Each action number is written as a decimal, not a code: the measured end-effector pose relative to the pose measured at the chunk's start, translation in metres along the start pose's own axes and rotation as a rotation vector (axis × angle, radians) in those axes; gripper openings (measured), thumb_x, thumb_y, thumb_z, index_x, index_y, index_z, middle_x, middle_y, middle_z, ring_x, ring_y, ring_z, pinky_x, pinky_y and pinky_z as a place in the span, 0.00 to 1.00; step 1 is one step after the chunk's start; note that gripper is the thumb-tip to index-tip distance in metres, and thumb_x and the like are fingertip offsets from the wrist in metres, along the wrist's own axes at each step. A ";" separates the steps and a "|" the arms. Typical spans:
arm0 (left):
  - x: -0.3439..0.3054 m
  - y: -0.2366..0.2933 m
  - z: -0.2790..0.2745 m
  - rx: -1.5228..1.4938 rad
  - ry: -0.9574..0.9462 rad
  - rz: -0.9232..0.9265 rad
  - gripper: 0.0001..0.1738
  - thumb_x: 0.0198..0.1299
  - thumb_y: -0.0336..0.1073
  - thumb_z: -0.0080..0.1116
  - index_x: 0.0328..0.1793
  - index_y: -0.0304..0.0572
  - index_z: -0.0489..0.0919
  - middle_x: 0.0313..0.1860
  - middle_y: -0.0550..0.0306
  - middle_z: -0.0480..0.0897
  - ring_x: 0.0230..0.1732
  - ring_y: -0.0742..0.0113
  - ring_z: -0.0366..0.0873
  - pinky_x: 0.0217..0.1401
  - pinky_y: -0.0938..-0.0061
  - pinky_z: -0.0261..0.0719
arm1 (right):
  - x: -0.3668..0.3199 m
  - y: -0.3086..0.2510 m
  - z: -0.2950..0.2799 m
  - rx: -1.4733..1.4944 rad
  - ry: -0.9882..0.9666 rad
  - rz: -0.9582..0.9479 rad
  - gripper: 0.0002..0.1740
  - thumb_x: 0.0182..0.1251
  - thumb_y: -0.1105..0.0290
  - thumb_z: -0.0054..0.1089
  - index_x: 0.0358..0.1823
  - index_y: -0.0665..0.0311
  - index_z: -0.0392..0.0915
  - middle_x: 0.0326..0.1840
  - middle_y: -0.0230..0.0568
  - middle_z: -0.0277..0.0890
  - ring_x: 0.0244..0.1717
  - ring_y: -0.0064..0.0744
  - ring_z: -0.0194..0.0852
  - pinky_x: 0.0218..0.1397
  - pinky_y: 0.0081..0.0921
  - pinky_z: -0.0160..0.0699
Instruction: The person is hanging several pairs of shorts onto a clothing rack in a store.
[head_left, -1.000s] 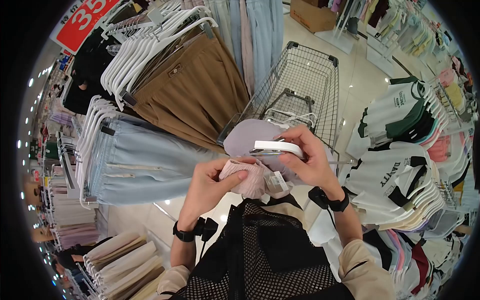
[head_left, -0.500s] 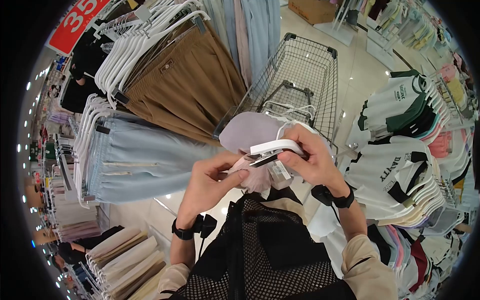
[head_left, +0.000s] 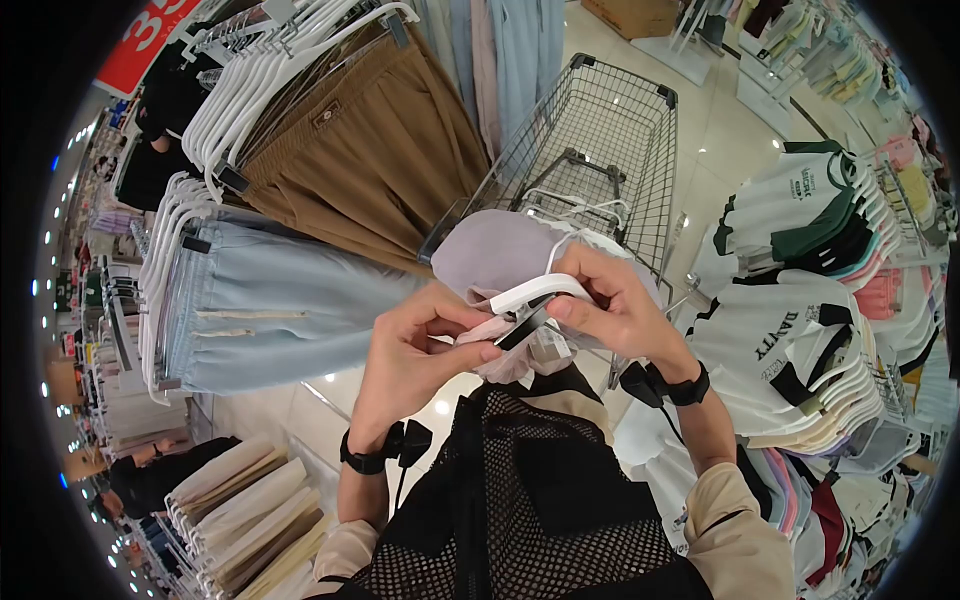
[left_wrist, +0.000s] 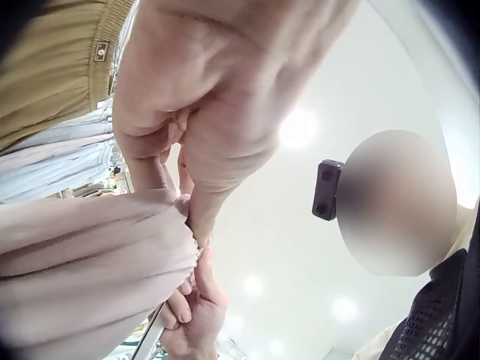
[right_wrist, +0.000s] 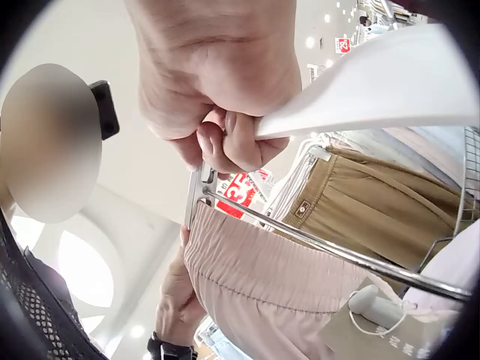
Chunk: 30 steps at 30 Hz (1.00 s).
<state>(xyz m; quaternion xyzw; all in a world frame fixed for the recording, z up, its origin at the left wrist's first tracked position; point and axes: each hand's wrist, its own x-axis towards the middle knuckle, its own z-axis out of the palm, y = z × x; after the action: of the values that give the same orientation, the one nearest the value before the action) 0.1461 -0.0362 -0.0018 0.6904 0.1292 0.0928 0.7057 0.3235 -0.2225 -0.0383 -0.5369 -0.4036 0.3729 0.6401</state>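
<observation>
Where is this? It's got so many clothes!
It looks like a clothes shop. Trousers and shirts hang in rows on racks, there's a shopping cart, and a red sign shows big white numbers, probably a price.

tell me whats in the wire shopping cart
White hangers and a lilac garment show at the wire shopping cart's near end; what is under the garment is covered and cannot be seen.

We are holding a pale pink, softly pleated cloth garment [right_wrist: 262, 277] by its gathered elastic waistband [right_wrist: 247, 259], its folds hanging loosely. Above it, we are gripping a curved white plastic hanger [right_wrist: 375, 82]; its thin metal rod [right_wrist: 337, 251] is slanting across the waistband, its clip [right_wrist: 193, 199] meeting the waistband's edge.
</observation>
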 end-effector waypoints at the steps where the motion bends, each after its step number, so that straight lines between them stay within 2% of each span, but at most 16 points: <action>1: 0.001 -0.001 -0.001 -0.010 -0.012 0.034 0.14 0.56 0.18 0.72 0.48 0.33 0.85 0.45 0.56 0.82 0.45 0.70 0.85 0.48 0.76 0.88 | 0.001 -0.001 0.000 0.013 -0.005 -0.010 0.13 0.74 0.64 0.67 0.37 0.63 0.73 0.27 0.20 0.60 0.29 0.13 0.52 0.31 0.19 0.49; 5: 0.001 -0.004 -0.001 -0.023 -0.024 0.114 0.12 0.57 0.18 0.71 0.47 0.34 0.87 0.43 0.57 0.81 0.42 0.72 0.83 0.45 0.78 0.86 | 0.001 -0.004 0.002 0.069 -0.012 -0.017 0.13 0.74 0.64 0.66 0.37 0.63 0.73 0.27 0.20 0.61 0.29 0.13 0.52 0.31 0.19 0.49; 8: -0.004 -0.004 0.001 -0.057 0.038 0.030 0.08 0.61 0.21 0.70 0.46 0.34 0.88 0.41 0.59 0.80 0.40 0.75 0.81 0.40 0.81 0.81 | 0.000 -0.005 0.002 0.024 -0.018 -0.034 0.12 0.74 0.65 0.66 0.37 0.64 0.73 0.26 0.21 0.60 0.28 0.14 0.52 0.31 0.20 0.49; 11: -0.009 0.001 0.007 0.052 0.078 -0.010 0.06 0.63 0.23 0.69 0.45 0.33 0.88 0.39 0.60 0.80 0.38 0.77 0.79 0.37 0.83 0.78 | -0.004 -0.010 0.004 -0.061 -0.030 -0.033 0.13 0.73 0.66 0.67 0.37 0.64 0.73 0.24 0.23 0.60 0.26 0.15 0.52 0.29 0.21 0.49; 17: -0.015 0.003 0.018 0.040 0.183 -0.029 0.04 0.65 0.23 0.67 0.45 0.33 0.88 0.39 0.60 0.81 0.38 0.76 0.80 0.40 0.80 0.79 | -0.014 -0.021 0.021 -0.184 0.098 -0.018 0.14 0.71 0.66 0.70 0.36 0.64 0.72 0.20 0.26 0.61 0.22 0.16 0.53 0.25 0.23 0.51; 20: -0.012 -0.003 0.015 -0.014 0.161 0.021 0.03 0.65 0.23 0.66 0.44 0.33 0.86 0.39 0.60 0.82 0.40 0.74 0.80 0.44 0.77 0.80 | -0.017 -0.025 0.026 -0.182 0.116 0.000 0.14 0.71 0.66 0.70 0.36 0.64 0.72 0.20 0.26 0.62 0.22 0.15 0.54 0.25 0.22 0.53; 21: -0.012 -0.003 0.013 -0.026 0.143 -0.014 0.03 0.65 0.23 0.65 0.44 0.33 0.86 0.39 0.60 0.82 0.41 0.74 0.80 0.46 0.76 0.80 | -0.017 -0.025 0.027 -0.176 0.109 0.004 0.14 0.71 0.66 0.70 0.36 0.64 0.72 0.20 0.25 0.62 0.22 0.15 0.55 0.25 0.21 0.53; 23: -0.012 -0.003 0.010 -0.050 0.107 -0.084 0.02 0.65 0.23 0.65 0.43 0.34 0.85 0.40 0.60 0.82 0.43 0.73 0.80 0.49 0.75 0.81 | -0.019 -0.024 0.027 -0.158 0.104 0.029 0.14 0.71 0.66 0.70 0.36 0.65 0.72 0.21 0.26 0.63 0.23 0.15 0.56 0.25 0.21 0.55; 27: -0.012 -0.009 0.015 0.012 0.127 0.003 0.02 0.66 0.24 0.65 0.43 0.34 0.85 0.41 0.60 0.82 0.43 0.75 0.79 0.44 0.79 0.80 | -0.019 -0.024 0.024 -0.203 0.087 0.028 0.13 0.71 0.66 0.69 0.39 0.66 0.74 0.26 0.28 0.68 0.27 0.15 0.61 0.29 0.20 0.59; 30: -0.012 -0.005 0.027 0.085 0.174 0.061 0.04 0.65 0.26 0.67 0.44 0.34 0.85 0.41 0.61 0.82 0.43 0.77 0.79 0.39 0.82 0.76 | -0.016 -0.014 0.024 -0.086 0.142 0.043 0.12 0.71 0.66 0.68 0.44 0.67 0.77 0.31 0.31 0.72 0.31 0.17 0.65 0.33 0.20 0.63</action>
<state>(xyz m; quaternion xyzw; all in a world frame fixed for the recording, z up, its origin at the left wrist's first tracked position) 0.1429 -0.0651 -0.0058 0.7128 0.1727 0.1684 0.6586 0.2957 -0.2301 -0.0235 -0.5975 -0.3611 0.3301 0.6354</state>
